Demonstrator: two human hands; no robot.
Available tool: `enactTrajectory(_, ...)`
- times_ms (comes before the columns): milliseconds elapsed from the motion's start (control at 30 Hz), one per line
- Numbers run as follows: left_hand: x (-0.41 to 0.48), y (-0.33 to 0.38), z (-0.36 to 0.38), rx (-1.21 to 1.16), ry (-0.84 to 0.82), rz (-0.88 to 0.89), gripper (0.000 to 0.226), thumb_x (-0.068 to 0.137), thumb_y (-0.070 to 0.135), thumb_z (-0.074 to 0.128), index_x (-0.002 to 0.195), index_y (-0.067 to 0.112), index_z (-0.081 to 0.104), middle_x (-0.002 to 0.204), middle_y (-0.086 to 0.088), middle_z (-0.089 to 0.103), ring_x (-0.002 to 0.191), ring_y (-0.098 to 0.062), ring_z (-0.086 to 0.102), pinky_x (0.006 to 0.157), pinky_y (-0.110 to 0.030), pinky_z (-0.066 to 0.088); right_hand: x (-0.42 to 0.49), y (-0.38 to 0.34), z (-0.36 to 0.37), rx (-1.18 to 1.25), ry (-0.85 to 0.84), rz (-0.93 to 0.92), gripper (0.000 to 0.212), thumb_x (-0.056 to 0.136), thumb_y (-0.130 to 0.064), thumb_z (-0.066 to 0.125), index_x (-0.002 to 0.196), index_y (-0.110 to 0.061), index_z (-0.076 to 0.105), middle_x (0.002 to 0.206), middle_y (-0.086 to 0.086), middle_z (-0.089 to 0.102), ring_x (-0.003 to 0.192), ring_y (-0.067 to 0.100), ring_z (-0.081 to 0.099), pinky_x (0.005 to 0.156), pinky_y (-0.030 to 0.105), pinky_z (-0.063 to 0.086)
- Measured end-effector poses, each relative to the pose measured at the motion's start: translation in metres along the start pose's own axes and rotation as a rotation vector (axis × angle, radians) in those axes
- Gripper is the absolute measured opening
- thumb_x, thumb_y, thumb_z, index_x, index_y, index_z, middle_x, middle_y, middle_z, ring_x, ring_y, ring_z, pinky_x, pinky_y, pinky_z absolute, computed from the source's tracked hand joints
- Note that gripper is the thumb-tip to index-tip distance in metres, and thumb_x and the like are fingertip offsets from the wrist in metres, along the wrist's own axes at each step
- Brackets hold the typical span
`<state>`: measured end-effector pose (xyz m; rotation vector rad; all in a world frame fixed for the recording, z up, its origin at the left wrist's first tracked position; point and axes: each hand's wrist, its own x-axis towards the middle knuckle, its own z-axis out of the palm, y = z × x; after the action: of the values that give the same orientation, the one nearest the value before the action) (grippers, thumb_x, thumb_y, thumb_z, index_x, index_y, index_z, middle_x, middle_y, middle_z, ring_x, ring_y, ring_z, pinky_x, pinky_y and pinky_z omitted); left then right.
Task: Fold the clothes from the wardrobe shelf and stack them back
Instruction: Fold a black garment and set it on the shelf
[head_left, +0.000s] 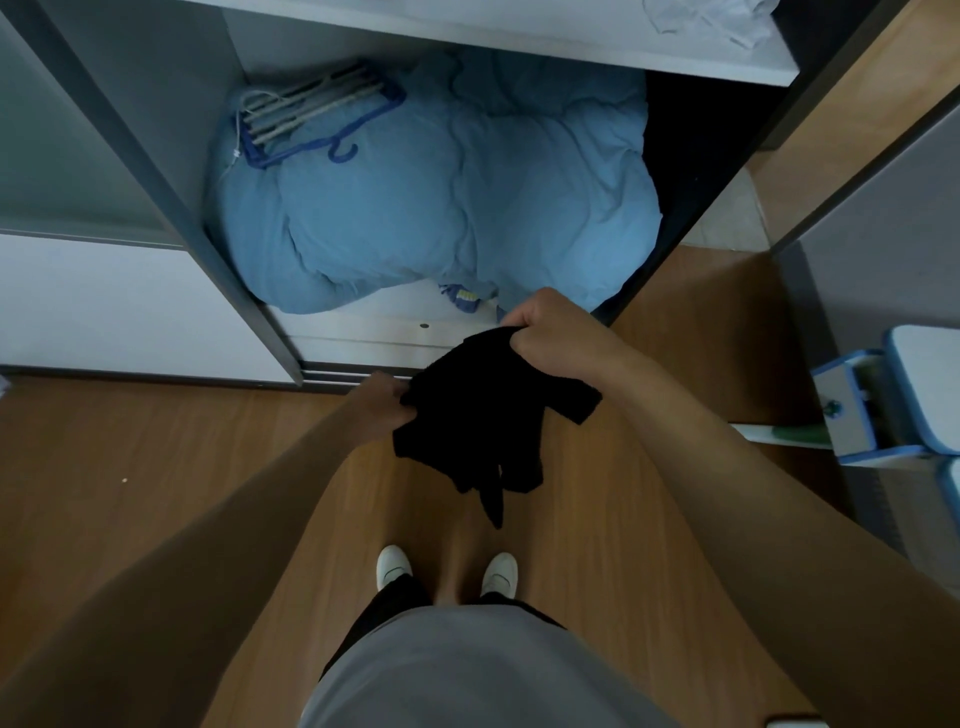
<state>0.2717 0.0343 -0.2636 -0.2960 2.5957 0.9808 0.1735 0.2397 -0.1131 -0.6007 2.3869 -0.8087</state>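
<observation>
A black garment (478, 415) hangs crumpled in the air above the wooden floor, in front of the open wardrobe. My left hand (382, 397) grips its lower left edge. My right hand (545, 327) is closed on its upper end, a little higher and to the right. Loose black ends dangle below toward my feet. On the white wardrobe shelf (571, 47) at the top of the view lies a pale crumpled piece of clothing (711, 21), only partly in view.
A big light-blue duvet (441, 197) fills the wardrobe's bottom compartment, with blue and white hangers (317, 114) on it. A grey sliding door (78, 156) stands at the left. Blue-and-white plastic stools or boxes (893, 400) sit at the right. My white shoes (447, 571) stand on the floor.
</observation>
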Motion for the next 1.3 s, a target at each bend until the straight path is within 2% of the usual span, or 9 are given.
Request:
enactTrajectory(167,-0.005,-0.011,-0.025,0.094,0.183,0.100,0.013,0.081,-0.002,0.068,0.089,-0.001,0.078,0.084,-0.019,0.074,0.080,-0.032,0.069,0.070,-0.033,0.047,-0.002,0.020,0.000,-0.246,-0.088,0.065,0.027,0.082,-0.004,0.052,0.090,-0.010,0.077,0.077,0.003,0.067,0.077,0.020,0.063,0.068,0.035,0.052)
enactTrajectory(333,-0.007,-0.006,-0.028,0.363,0.208,-0.058,0.015,0.082,0.016,0.065,0.091,0.018,0.077,0.090,-0.010,0.069,0.086,-0.032,0.065,0.065,-0.030,0.041,-0.001,0.029,0.012,-0.144,-0.088,0.074,0.021,0.080,0.001,0.047,0.080,0.011,0.065,0.064,0.010,0.051,0.061,0.016,0.046,0.056,0.031,0.033)
enactTrajectory(400,-0.008,-0.003,-0.027,0.414,0.210,-0.117,0.014,0.084,0.018,0.062,0.091,0.020,0.074,0.092,-0.008,0.068,0.088,-0.031,0.065,0.065,-0.032,0.040,-0.002,0.026,0.015,-0.076,-0.080,0.068,0.022,0.080,0.000,0.046,0.059,0.001,0.052,0.058,0.004,0.040,0.056,0.015,0.039,0.055,0.031,0.026)
enactTrajectory(500,-0.007,-0.003,-0.028,0.262,0.279,-0.205,0.022,0.084,0.015,0.059,0.097,0.022,0.076,0.092,-0.005,0.071,0.086,-0.030,0.066,0.068,-0.032,0.044,-0.005,0.023,0.014,0.072,-0.120,0.085,0.028,0.081,-0.013,0.053,0.055,-0.013,0.042,0.053,-0.001,0.038,0.050,0.012,0.038,0.055,0.033,0.025)
enactTrajectory(633,-0.002,-0.002,-0.039,-0.097,0.334,-0.352,0.028,0.077,0.003,0.056,0.087,0.022,0.075,0.062,0.007,0.071,0.059,-0.007,0.067,0.067,-0.025,0.053,-0.011,0.024,0.011,-0.046,-0.294,0.065,0.047,0.080,-0.058,0.070,0.089,-0.012,0.072,0.086,0.002,0.073,0.078,0.016,0.070,0.071,0.033,0.054)
enactTrajectory(733,0.000,0.004,-0.047,-0.300,0.381,-0.393,0.024,0.080,0.003,0.056,0.083,0.019,0.074,0.052,0.003,0.068,0.049,-0.005,0.064,0.064,-0.027,0.057,-0.009,0.025,0.011,-0.043,-0.273,0.015,0.049,0.086,-0.053,0.070,0.083,-0.004,0.068,0.081,0.003,0.069,0.076,0.015,0.068,0.067,0.029,0.047)
enactTrajectory(933,0.009,0.024,-0.050,-0.504,0.403,-0.340,0.024,0.084,-0.004,0.056,0.093,0.003,0.076,0.089,-0.013,0.072,0.086,-0.025,0.066,0.087,-0.035,0.055,-0.011,0.017,0.006,-0.038,-0.377,-0.069,0.036,0.094,-0.038,0.067,0.065,-0.019,0.058,0.048,-0.026,0.055,0.052,-0.009,0.055,0.048,0.005,0.035)
enactTrajectory(1100,0.004,0.044,-0.044,-0.513,0.242,-0.228,0.020,0.089,-0.005,0.055,0.090,0.007,0.071,0.074,-0.002,0.063,0.065,-0.008,0.055,0.052,-0.006,0.042,-0.013,0.008,0.000,-0.067,-0.405,-0.139,0.031,0.098,-0.037,0.060,0.070,-0.026,0.056,0.054,-0.029,0.057,0.057,-0.013,0.054,0.054,0.004,0.036)
enactTrajectory(1300,-0.001,0.052,-0.029,-0.580,0.113,-0.192,0.019,0.090,0.002,0.062,0.080,0.018,0.061,0.075,-0.002,0.062,0.071,-0.015,0.059,0.058,-0.017,0.048,-0.018,0.005,-0.002,-0.071,-0.390,-0.174,0.037,0.098,-0.043,0.057,0.088,-0.008,0.065,0.076,-0.006,0.061,0.064,-0.003,0.056,0.062,0.017,0.042)
